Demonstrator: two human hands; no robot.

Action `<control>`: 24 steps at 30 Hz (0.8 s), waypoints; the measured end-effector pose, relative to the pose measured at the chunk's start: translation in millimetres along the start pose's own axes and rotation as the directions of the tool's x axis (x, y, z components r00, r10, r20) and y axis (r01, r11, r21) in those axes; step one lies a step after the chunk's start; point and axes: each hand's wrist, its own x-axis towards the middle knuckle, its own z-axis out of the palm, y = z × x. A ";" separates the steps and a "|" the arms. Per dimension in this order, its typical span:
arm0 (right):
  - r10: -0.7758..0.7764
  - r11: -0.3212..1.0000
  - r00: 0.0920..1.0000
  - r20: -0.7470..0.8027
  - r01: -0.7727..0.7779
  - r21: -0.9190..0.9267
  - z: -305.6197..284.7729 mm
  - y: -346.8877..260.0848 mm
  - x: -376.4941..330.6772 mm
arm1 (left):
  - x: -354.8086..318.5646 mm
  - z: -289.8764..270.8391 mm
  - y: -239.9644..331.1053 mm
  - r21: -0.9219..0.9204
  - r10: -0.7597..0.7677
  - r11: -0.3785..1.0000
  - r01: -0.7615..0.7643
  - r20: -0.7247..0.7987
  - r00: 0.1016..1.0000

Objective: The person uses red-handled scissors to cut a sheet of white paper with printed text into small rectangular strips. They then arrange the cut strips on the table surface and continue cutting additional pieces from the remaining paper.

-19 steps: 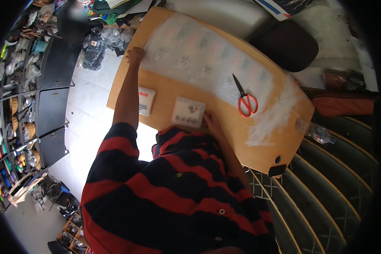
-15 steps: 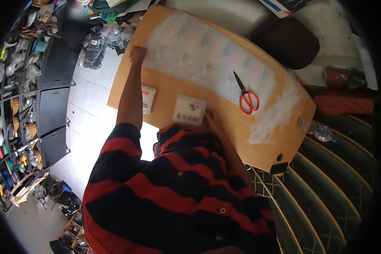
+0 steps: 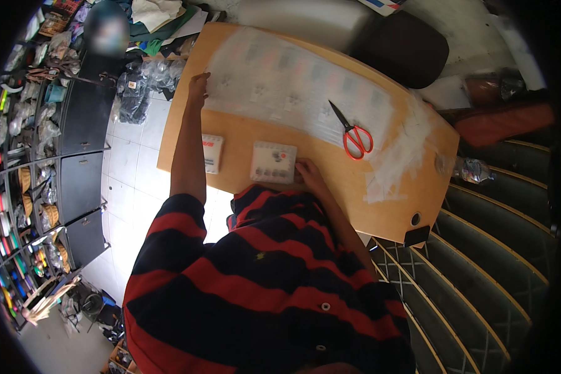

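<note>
My left hand [image 3: 197, 88] is at the left edge of a long translucent plastic sheet [image 3: 274, 75] that lies across the table, its fingers apart. Faint printed pictures show through the sheet. Beside my left forearm is a small white packet [image 3: 212, 154] with red print, partly covered by the arm. A squarish stack of white printed packets [image 3: 273, 162] lies near the front edge. My right hand [image 3: 310, 174] rests at the right side of this stack, fingers loosely bent against the table. Red-handled scissors [image 3: 354, 137] lie on the right part of the sheet, blades toward the far left.
The wooden table [image 3: 336, 199] has torn whitish film [image 3: 411, 149] stuck on its right part. A dark chair [image 3: 405, 50] stands behind it. On the right are a plastic bottle [image 3: 474, 170] and slatted dark steps. Shelves with black cabinets [image 3: 84, 162] line the left.
My left hand has gone from a fist to fingers apart near the sheet's left edge. The view has shifted slightly. My right hand stays beside the stack.
</note>
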 end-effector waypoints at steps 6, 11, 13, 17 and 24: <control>-0.028 1.000 0.999 -0.034 0.028 0.006 -1.7 9.0 1.4 | -11.7 3.1 2.5 -0.353 -0.328 0.866 0.355 0.137 0.935; -0.018 1.000 0.998 -0.056 0.018 0.013 -4.8 5.1 -3.3 | -20.6 5.2 -18.5 -0.562 -0.147 0.807 0.180 0.104 0.984; -0.019 1.000 0.999 -0.050 0.019 0.008 -7.7 5.7 -3.4 | -26.5 4.0 -17.0 -0.405 0.149 0.902 -0.146 -0.025 0.989; 0.005 0.999 0.999 -0.036 -0.007 -0.036 -7.4 2.0 -6.7 | -36.2 -4.3 -0.4 -0.006 0.557 0.828 -0.560 -0.108 0.824; -0.112 0.981 0.990 -0.080 0.097 -0.166 -8.1 4.0 -13.8 | -90.8 -5.2 46.0 0.589 0.785 0.519 -0.620 -0.042 0.617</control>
